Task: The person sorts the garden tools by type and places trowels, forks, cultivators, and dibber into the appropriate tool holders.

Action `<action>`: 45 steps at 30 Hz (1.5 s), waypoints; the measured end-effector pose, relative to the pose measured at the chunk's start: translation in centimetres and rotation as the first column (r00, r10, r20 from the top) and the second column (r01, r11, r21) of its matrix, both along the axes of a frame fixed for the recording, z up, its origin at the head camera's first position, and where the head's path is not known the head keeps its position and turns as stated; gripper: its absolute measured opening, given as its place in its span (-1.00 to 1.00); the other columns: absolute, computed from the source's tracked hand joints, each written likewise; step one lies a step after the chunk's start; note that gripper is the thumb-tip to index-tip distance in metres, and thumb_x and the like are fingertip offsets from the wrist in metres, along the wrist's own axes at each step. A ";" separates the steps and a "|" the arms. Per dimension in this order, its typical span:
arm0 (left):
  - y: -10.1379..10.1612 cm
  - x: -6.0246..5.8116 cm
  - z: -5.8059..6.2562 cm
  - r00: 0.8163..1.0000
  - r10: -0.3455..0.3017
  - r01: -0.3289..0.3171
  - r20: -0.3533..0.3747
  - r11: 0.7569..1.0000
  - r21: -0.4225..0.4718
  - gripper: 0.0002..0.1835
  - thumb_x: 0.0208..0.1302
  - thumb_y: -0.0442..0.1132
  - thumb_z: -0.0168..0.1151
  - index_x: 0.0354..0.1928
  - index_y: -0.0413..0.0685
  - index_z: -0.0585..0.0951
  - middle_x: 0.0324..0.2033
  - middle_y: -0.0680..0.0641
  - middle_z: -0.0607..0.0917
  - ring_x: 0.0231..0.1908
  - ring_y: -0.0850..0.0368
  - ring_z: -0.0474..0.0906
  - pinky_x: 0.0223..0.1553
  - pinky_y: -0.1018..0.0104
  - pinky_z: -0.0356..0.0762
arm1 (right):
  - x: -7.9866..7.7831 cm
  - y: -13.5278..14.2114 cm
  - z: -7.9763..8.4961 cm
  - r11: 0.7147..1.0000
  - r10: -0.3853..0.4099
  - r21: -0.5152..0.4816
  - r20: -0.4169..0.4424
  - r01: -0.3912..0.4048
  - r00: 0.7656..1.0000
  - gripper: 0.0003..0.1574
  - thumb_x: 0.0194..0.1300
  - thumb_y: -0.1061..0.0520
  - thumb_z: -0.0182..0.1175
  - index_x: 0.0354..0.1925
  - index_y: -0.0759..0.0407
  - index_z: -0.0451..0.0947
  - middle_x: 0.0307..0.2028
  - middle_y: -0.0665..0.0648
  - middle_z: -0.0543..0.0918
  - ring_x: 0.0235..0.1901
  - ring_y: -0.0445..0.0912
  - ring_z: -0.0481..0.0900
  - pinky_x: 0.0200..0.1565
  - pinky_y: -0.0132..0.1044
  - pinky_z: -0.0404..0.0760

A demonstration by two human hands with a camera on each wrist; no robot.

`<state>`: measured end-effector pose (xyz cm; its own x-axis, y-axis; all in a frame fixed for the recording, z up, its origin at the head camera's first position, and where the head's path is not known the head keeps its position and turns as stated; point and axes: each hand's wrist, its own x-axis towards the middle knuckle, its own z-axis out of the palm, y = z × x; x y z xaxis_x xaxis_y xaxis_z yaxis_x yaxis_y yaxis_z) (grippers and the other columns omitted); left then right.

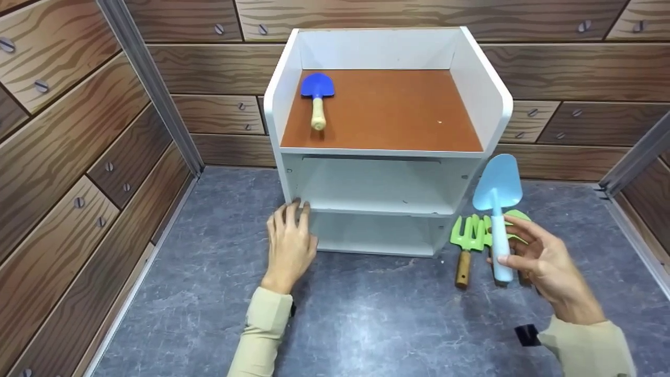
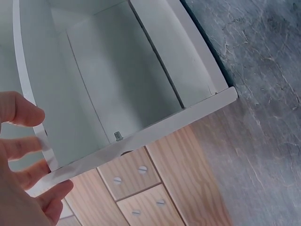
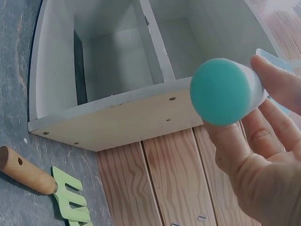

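My right hand (image 1: 547,267) pinches the handle of a light blue trowel (image 1: 498,193), its blade pointing up, just off the right side of a white shelf unit (image 1: 382,213). In the right wrist view the handle's round turquoise end (image 3: 221,92) faces the camera. My left hand (image 1: 289,243) touches the unit's left front edge at the middle shelf, fingers spread around the board edges (image 2: 44,146) in the left wrist view. A blue shovel with a pale wooden handle (image 1: 317,99) lies on the brown top shelf. Both lower compartments show no objects.
On the grey floor right of the unit lie a green hand fork (image 1: 467,238) with a wooden handle and other green tools (image 1: 518,214), partly hidden behind the trowel and right hand. Wood-patterned walls (image 1: 78,193) enclose the left, back and right sides.
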<state>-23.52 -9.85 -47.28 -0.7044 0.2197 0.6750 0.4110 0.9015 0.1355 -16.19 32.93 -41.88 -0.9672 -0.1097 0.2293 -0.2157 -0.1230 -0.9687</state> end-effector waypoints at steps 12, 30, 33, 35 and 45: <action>0.0 -0.1 -0.1 1.000 -0.001 0.001 -0.010 1.000 0.008 -0.36 0.02 -0.38 0.37 0.24 -0.34 0.53 0.19 -0.32 0.51 0.15 -0.32 0.39 0.17 -0.19 0.32 | -0.5 -1.1 0.9 0.999 0.004 0.044 -0.014 -0.004 1.000 -0.07 0.09 0.73 0.10 0.35 0.13 0.46 0.06 0.11 0.65 -0.09 -0.05 0.64 -0.19 -0.15 0.74; 0.0 0.1 0.0 1.000 -0.002 0.002 -0.007 1.000 0.009 -0.37 0.05 -0.39 0.36 0.24 -0.34 0.53 0.18 -0.32 0.51 0.15 -0.32 0.39 0.17 -0.19 0.32 | -0.8 -2.7 1.6 0.998 0.011 0.057 -0.033 -0.009 0.999 -0.12 0.06 0.73 0.14 0.32 0.26 0.48 0.01 0.17 0.67 -0.17 -0.03 0.63 -0.23 -0.17 0.74; 0.0 0.1 0.0 1.000 0.000 0.000 -0.008 1.000 0.009 -0.36 0.03 -0.39 0.38 0.24 -0.34 0.53 0.18 -0.32 0.51 0.15 -0.32 0.39 0.17 -0.19 0.32 | -1.0 -3.0 1.7 0.997 0.013 0.073 -0.039 -0.010 0.999 -0.13 0.06 0.72 0.16 0.31 0.27 0.48 0.01 0.15 0.68 -0.18 -0.03 0.64 -0.23 -0.20 0.73; 0.0 0.1 0.0 1.000 0.000 0.000 -0.003 1.000 0.009 -0.36 0.03 -0.39 0.38 0.24 -0.34 0.53 0.18 -0.32 0.51 0.15 -0.32 0.39 0.18 -0.19 0.32 | -1.1 -3.2 1.8 0.997 0.014 0.080 -0.042 -0.011 0.999 -0.13 0.05 0.72 0.17 0.31 0.29 0.48 0.02 0.15 0.69 -0.18 -0.03 0.64 -0.24 -0.19 0.74; 0.0 0.0 0.1 1.000 -0.008 0.009 -0.012 1.000 0.015 -0.39 0.06 -0.38 0.34 0.24 -0.34 0.53 0.19 -0.32 0.50 0.15 -0.31 0.38 0.17 -0.18 0.31 | -1.4 -4.5 2.3 0.997 0.039 0.068 -0.041 -0.036 0.998 -0.15 0.05 0.71 0.17 0.33 0.38 0.43 0.02 0.18 0.68 -0.20 0.00 0.64 -0.24 -0.15 0.74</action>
<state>-23.52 -9.82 -47.17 -0.6942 0.2155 0.6868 0.4204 0.8959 0.1438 -17.63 28.47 -39.60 -0.9516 -0.1620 0.2612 -0.2535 -0.0669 -0.9650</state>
